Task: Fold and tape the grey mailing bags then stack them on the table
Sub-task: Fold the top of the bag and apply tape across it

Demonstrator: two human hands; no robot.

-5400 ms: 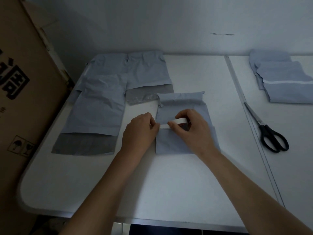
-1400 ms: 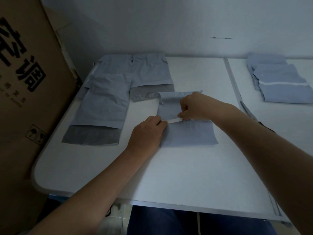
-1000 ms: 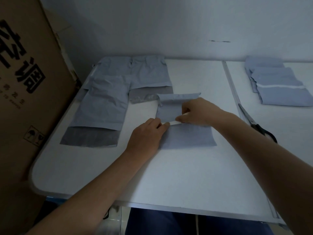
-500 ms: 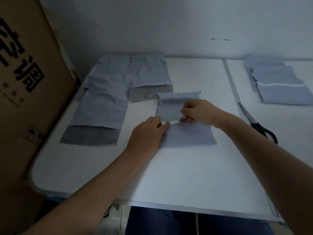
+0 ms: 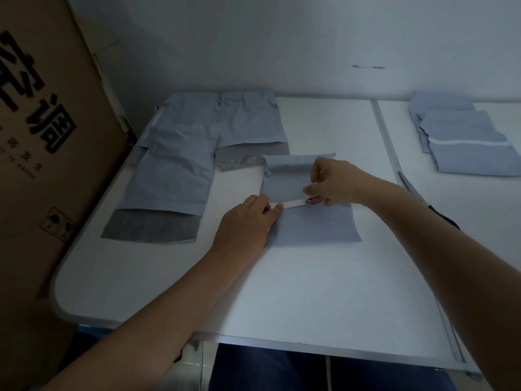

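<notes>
A folded grey mailing bag (image 5: 315, 225) lies at the middle of the white table (image 5: 282, 292). A strip of white tape (image 5: 291, 204) runs across its fold. My left hand (image 5: 245, 224) presses the strip's left end onto the bag with its fingertips. My right hand (image 5: 329, 182) grips the tape roll (image 5: 313, 199) at the strip's right end. Several unfolded grey bags (image 5: 180, 170) lie at the back left. A stack of folded, taped bags (image 5: 465, 145) sits at the back right.
A large cardboard box (image 5: 42, 165) stands against the table's left side. Black-handled scissors (image 5: 434, 210) lie right of my right forearm, partly hidden by it. A seam (image 5: 386, 139) divides the table into two panels. The wall rises just behind.
My right hand has drawn the tape roll a little further right along the fold, lengthening the white strip. My left hand stays pressed on the strip's left end.
</notes>
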